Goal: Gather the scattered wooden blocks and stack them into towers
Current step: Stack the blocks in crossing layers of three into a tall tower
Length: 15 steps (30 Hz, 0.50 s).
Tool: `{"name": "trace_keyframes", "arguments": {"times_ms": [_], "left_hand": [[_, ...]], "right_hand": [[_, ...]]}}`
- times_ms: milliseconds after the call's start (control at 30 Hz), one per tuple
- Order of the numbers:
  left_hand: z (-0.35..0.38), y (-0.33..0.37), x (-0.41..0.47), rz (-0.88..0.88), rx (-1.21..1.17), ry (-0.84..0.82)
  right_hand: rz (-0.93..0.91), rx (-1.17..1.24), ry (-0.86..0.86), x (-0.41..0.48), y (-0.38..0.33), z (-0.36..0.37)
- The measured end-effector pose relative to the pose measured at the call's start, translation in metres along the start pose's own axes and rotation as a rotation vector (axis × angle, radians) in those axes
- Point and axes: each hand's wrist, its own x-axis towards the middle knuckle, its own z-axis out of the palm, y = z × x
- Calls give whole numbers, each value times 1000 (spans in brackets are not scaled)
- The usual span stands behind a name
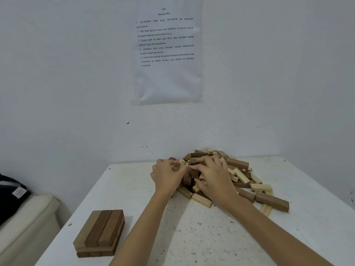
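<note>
Left hand (166,175) fingers curled, pinching pale block (182,161) atop block pile (241,176). Right hand (213,178) fingers bent over pile, grip unclear. Two-layer dark stack (100,233) near-left on white table (211,237).

A plain white wall (57,73), evenly and softly lit, carries a printed sheet (167,54) in a glossy sleeve, with a few small dark marks lower down. The white worktop (211,237) is pushed against it and flecked with dark specks. At the left stands cream-coloured furniture (25,223) with a dark cloth (9,194) bearing a white label.
</note>
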Motion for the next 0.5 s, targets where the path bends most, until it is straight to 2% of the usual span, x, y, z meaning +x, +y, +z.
{"name": "trace_keyframes", "arguments": {"times_ms": [133, 267, 367, 500], "left_hand": [[4, -3, 6, -13, -25, 15], [-4, 2, 5, -71, -302, -10], [-15, 13, -2, -80, -492, -14], [-21, 28, -1, -60, -677, 19]], "right_hand": [[-63, -46, 156, 0, 9, 11], [-113, -6, 240, 0, 12, 13], [17, 224, 237, 2, 7, 5], [334, 734, 291, 12, 3, -27]]}}
